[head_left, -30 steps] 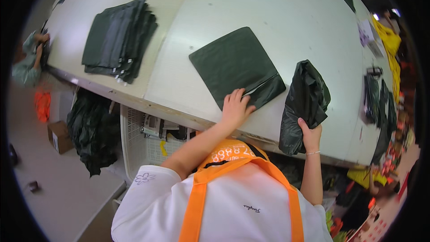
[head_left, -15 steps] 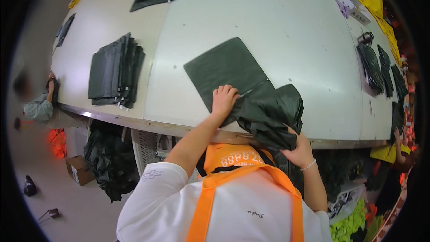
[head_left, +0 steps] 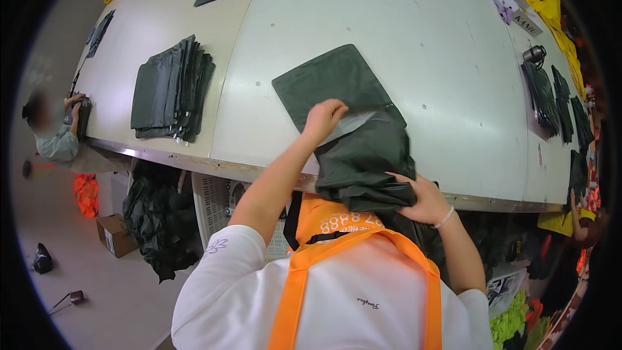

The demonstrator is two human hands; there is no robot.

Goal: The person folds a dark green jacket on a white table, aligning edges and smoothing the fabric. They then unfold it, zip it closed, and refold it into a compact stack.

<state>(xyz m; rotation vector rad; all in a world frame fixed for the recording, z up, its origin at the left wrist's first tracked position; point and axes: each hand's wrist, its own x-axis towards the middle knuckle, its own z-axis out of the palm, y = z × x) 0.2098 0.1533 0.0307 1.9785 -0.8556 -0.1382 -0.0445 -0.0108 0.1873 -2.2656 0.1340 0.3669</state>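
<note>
head view: the left hand (head_left: 326, 116) pinches the upper edge of a crumpled dark garment (head_left: 366, 162), fingers closed on the cloth, while the right hand (head_left: 421, 198) grips its lower folds at the table (head_left: 421, 45) edge. the garment partly covers a flat dark piece (head_left: 327, 81) (lying just behind it). a stack of dark pieces (head_left: 170, 89) sits well to the left.

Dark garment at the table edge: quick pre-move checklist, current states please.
1. Left hand on the dark garment: ok, it grips the upper edge.
2. Right hand on the garment: ok, it presses the bunched lower part.
3. Garment lying flat: not ok, it is crumpled and overhangs the table edge.
4. Flat dark piece underneath: ok, it lies spread out.
5. Garment fully on that piece: cannot tell, the overlap is hidden.
6. Dark stack kept apart: ok, well to the left.
</note>
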